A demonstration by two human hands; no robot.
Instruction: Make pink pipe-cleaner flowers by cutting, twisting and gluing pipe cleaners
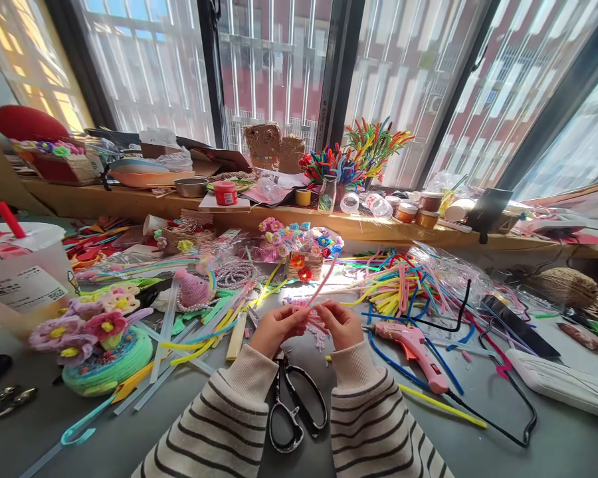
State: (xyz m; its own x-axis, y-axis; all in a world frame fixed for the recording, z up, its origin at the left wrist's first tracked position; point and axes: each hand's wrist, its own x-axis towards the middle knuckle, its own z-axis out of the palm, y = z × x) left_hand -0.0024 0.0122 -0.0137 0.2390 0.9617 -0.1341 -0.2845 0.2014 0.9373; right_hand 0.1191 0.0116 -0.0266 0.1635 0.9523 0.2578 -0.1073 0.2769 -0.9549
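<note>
Both my hands meet at the middle of the table around a pink pipe cleaner (323, 282), whose free end sticks up and away to the right. My left hand (278, 326) pinches it between thumb and fingertips. Close beside it, my right hand (339, 322) is closed on the same pipe cleaner with its fingertips. More pink strands show between the hands, partly hidden by the fingers. Below my wrists lie black-handled scissors (299, 405), handles towards me. A pink hot glue gun (413, 348) rests to the right of my right hand.
A pipe-cleaner flower pot (104, 362) and a lidded drink cup (20, 272) stand on the left. Loose yellow pipe cleaners (386, 292) pile up at the right. A flower basket (303, 262) sits ahead. The glue gun's black cord (498, 428) loops across the right side.
</note>
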